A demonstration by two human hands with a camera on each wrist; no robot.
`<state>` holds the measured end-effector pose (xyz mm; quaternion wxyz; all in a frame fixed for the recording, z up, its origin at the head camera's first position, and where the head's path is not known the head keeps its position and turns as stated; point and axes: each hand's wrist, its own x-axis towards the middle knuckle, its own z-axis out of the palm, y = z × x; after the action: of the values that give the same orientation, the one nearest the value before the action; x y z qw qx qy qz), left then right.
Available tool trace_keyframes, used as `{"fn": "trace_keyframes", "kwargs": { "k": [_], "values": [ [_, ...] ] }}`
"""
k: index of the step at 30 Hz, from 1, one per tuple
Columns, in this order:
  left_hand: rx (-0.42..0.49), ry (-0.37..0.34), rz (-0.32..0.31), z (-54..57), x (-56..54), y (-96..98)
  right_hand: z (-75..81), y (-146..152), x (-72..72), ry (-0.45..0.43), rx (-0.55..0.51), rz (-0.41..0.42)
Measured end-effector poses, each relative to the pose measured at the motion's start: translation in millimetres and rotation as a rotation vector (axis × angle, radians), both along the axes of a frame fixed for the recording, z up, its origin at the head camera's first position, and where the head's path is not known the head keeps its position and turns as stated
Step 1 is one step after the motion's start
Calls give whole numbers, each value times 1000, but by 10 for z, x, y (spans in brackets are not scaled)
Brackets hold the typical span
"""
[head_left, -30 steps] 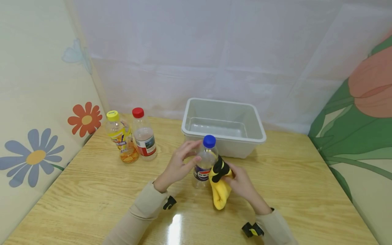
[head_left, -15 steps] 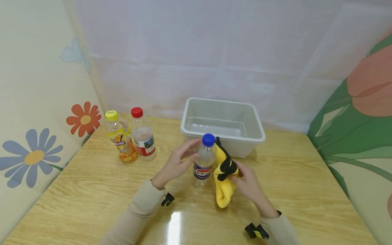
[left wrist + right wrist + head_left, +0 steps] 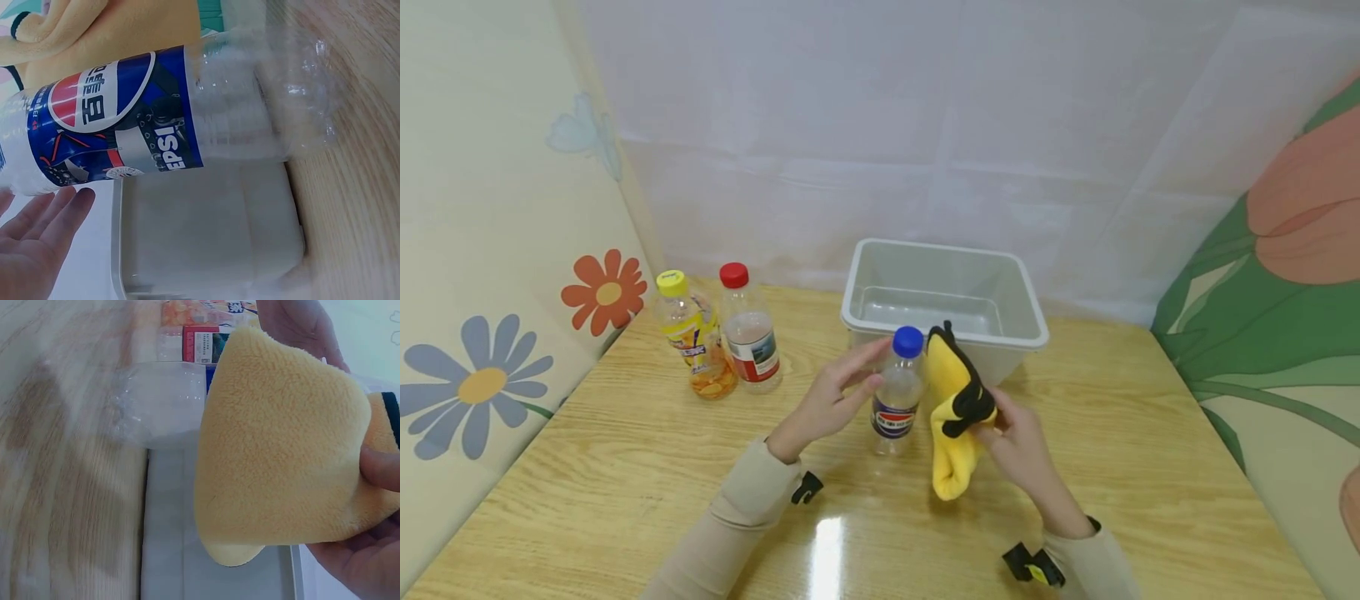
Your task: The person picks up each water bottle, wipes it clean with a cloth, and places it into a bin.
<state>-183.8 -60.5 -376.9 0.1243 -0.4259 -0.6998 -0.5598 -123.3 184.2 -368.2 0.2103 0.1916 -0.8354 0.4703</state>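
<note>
An upright clear Pepsi bottle (image 3: 895,408) with a blue cap stands on the table, in front of the grey bin. My left hand (image 3: 831,396) is at its left side, thumb and fingers apart; in the left wrist view those fingertips (image 3: 78,203) lie right at the edge of the bottle (image 3: 119,119). To the right of the bottle, my right hand (image 3: 1015,433) grips a folded yellow cloth (image 3: 955,450) with black edging. The cloth (image 3: 281,444) fills much of the right wrist view, pinched between thumb and fingers.
Behind the bottle is the grey plastic bin (image 3: 857,321). At the back left stand a yellow-capped bottle (image 3: 696,342) and a red-capped bottle (image 3: 751,342) side by side. A white sheet (image 3: 880,150) hangs behind the wooden table (image 3: 625,467).
My right hand has drawn the cloth away from the bottle to the right, and the cloth has opened out upward. The left hand and bottle have barely moved.
</note>
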Motion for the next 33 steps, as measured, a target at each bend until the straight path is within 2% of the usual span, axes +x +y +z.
{"fn": "trace_keyframes", "kwargs": {
  "k": [5, 13, 19, 26, 33],
  "values": [
    [26, 9, 17, -6, 19, 3, 24, 7, -5, 43, -30, 13],
    [32, 100, 142, 27, 55, 44, 103, -3, -21, 71, -100, 42],
    [0, 80, 167, 37, 84, 57, 172, -27, -39, 97, -124, 51],
    [-23, 138, 175, -19, 73, 58, 229, -56, -72, 146, -171, 94],
    [-14, 102, 163, -40, 70, 59, 252, -97, -114, 181, -260, 172]
  ]
}}
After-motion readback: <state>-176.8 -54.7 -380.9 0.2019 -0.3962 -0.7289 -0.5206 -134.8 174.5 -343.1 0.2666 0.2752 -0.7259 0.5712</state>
